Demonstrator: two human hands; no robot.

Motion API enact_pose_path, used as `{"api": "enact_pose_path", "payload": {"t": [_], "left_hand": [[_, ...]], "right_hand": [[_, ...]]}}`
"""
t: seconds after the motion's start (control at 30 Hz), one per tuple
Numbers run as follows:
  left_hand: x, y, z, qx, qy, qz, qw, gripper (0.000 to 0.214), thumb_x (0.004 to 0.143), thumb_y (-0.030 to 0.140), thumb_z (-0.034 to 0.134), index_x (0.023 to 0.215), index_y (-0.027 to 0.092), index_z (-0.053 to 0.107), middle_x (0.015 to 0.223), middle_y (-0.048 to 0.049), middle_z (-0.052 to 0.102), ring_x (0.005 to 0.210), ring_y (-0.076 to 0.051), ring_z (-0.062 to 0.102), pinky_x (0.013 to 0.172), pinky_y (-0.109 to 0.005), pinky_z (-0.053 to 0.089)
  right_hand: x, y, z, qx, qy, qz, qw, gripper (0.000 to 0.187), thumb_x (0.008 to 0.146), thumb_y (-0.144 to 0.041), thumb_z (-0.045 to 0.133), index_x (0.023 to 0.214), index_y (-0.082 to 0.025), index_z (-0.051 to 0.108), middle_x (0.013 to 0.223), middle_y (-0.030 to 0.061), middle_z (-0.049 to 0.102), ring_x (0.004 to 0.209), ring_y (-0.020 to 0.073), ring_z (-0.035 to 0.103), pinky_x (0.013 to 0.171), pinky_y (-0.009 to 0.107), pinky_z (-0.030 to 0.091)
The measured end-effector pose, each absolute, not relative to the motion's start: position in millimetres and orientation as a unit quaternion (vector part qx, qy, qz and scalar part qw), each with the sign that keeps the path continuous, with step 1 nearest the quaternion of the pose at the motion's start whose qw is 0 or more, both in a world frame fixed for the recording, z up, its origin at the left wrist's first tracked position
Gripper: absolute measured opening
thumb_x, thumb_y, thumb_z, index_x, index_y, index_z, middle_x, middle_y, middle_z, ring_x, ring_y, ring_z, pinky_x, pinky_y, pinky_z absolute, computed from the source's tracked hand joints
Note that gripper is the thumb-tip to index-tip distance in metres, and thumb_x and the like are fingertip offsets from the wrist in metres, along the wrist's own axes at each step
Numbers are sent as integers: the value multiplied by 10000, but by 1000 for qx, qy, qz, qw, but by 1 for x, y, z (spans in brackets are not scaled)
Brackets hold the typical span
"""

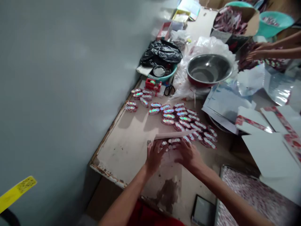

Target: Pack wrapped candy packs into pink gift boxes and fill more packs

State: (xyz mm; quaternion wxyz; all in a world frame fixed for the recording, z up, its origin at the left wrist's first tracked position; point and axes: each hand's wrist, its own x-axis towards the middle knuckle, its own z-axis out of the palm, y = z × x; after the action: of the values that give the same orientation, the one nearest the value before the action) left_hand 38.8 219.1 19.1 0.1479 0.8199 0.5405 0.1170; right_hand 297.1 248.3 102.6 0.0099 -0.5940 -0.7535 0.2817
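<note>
My left hand (155, 154) and my right hand (188, 154) are close together over the near part of the table. Their fingers are bent and apart, around a few small shiny oval packets (174, 140). A pale flat strip (172, 135) stretches just beyond my fingertips; whether I touch it cannot be made out. Past it, several more oval packets (168, 115) with silvery faces and red edges lie in loose rows. Some packets beneath my fingers are partly hidden.
A wall (47, 78) borders the table's left edge. Farther back are a red tape dispenser (152, 84), black scissors (169, 90), and a steel bowl (209, 69). White sheets (222, 103) and a tray of small pieces (249, 194) lie right. Another person's hands (258, 51) work at upper right.
</note>
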Motion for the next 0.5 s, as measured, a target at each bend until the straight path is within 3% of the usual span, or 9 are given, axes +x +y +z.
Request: {"api": "enact_pose_path", "payload": {"t": [0.03, 0.1, 0.17, 0.23, 0.3, 0.37, 0.5], "left_hand": [[16, 228, 26, 816, 545, 134, 137, 589, 914, 289, 729, 1483, 354, 594, 1453, -139, 610, 1389, -340, 540, 1180, -556, 421], [-38, 266, 40, 768, 611, 164, 99, 440, 970, 301, 653, 1409, 304, 640, 1313, -143, 675, 1286, -320, 604, 1156, -525, 450], [-93, 332, 49, 713, 681, 161, 52, 477, 979, 281, 623, 1453, 244, 591, 1316, -169, 666, 1292, -340, 594, 1153, -532, 448], [-135, 411, 48, 750, 649, 121, 41, 712, 897, 254, 730, 1557, 205, 468, 1522, -187, 548, 1459, -362, 467, 1218, -532, 381], [-156, 482, 36, 813, 577, 51, 54, 946, 772, 201, 838, 1604, 191, 388, 1644, -197, 419, 1581, -391, 298, 1277, -573, 270], [-158, 530, 17, 842, 534, -5, 79, 1034, 702, 186, 874, 1606, 184, 374, 1660, -217, 384, 1601, -415, 250, 1274, -593, 250], [-145, 552, -18, 826, 555, -24, 94, 889, 738, 231, 832, 1538, 167, 451, 1498, -254, 517, 1421, -408, 487, 1179, -538, 380]], "right_hand": [[310, 252, 134, -568, -747, 345, -15, 362, 681, -398, 855, 1034, -452, 799, 1106, 200, 735, 992, 360, 723, 825, 543, 583], [330, 275, 199, -506, -715, 479, -55, 321, 723, -464, 832, 1027, -548, 775, 850, 114, 731, 679, 236, 709, 610, 419, 549], [327, 323, 247, -478, -698, 533, -36, 203, 798, -483, 778, 1000, -490, 792, 748, 87, 702, 599, 191, 672, 549, 375, 507], [294, 389, 260, -483, -715, 506, 9, 190, 902, -539, 675, 943, -400, 798, 750, 76, 705, 641, 183, 677, 565, 356, 499], [239, 462, 231, -495, -755, 424, 71, 309, 919, -592, 652, 1014, -331, 788, 913, 80, 743, 825, 222, 714, 735, 385, 554], [183, 525, 175, -532, -764, 355, 87, 459, 831, -612, 774, 1119, -257, 741, 1039, 112, 742, 951, 287, 708, 841, 429, 564], [111, 596, 65, -609, -753, 250, 6, 770, 656, -463, 965, 1278, -182, 611, 1285, 161, 641, 1194, 339, 624, 995, 446, 535]]}}
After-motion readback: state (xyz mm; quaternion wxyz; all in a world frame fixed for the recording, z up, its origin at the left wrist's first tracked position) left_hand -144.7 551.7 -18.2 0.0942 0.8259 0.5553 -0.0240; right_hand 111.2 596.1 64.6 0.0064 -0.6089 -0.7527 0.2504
